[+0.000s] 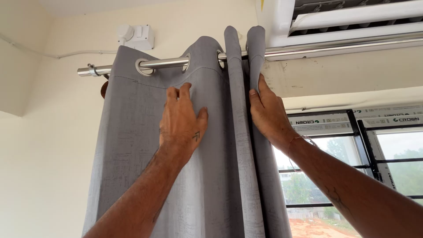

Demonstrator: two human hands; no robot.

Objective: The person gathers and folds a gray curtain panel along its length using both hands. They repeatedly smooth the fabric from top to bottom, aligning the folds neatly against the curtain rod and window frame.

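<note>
— At the upper left of the frame, what is holding everything up?

— A steel curtain rod running right from its end bracket, below a white wall switch box. The grey eyelet curtain hangs from it, gathered toward the left of the window, its metal rings threaded on the rod.

— And the hands?

— The left hand, at centre frame, lies open and flat on the broad front panel, fingers pointing up, thumb spread; it grips nothing. Just right of it, the right hand has its fingers tucked behind the outermost fold, thumb side along the edge — it appears to pinch that fold lightly, though the fingertips are hidden.

— How would you do this well?

— I'd judge the pleats want even depth: keep the flat palm steady on the panel while the other hand works the fold near the rings, without dragging downward on the rod.

— What's further right?

— A white air-conditioner unit at the upper right, and a barred window below it.
</note>
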